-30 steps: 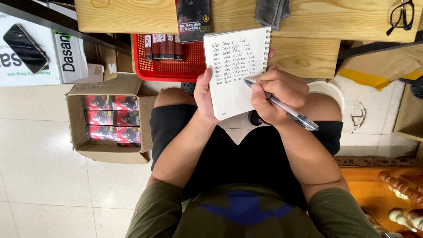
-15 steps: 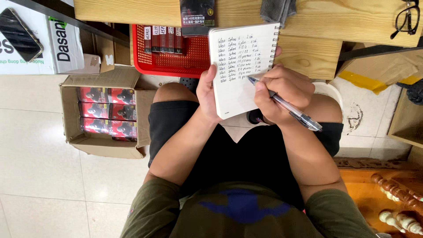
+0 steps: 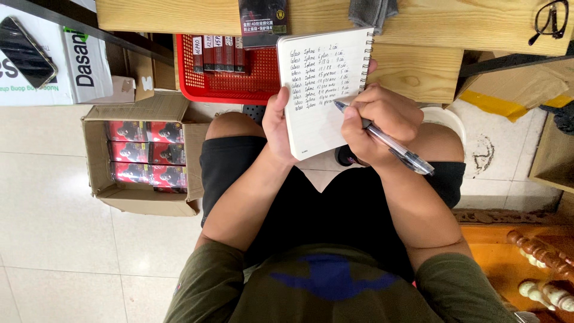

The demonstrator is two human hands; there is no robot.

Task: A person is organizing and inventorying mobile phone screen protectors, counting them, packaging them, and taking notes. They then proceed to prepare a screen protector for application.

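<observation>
A white spiral notepad (image 3: 320, 128) with handwritten lines is held upright over my lap by my left hand (image 3: 277, 128), thumb on its left edge. My right hand (image 3: 378, 124) grips a clear ballpoint pen (image 3: 391, 143), its tip touching the page near the lowest written line. I sit in black shorts and an olive shirt, knees toward a wooden table (image 3: 418, 24).
A red plastic basket (image 3: 230, 84) with slim boxes sits under the table edge. An open cardboard box (image 3: 140, 158) of red packages stands on the tiled floor at left. Black glasses (image 3: 550, 21) and a grey cloth (image 3: 372, 11) lie on the table. Carved wooden furniture (image 3: 526, 257) is at lower right.
The view has shifted slightly. My right hand has moved the pen a little along the lower written lines of the notepad; my left hand still holds the pad.
</observation>
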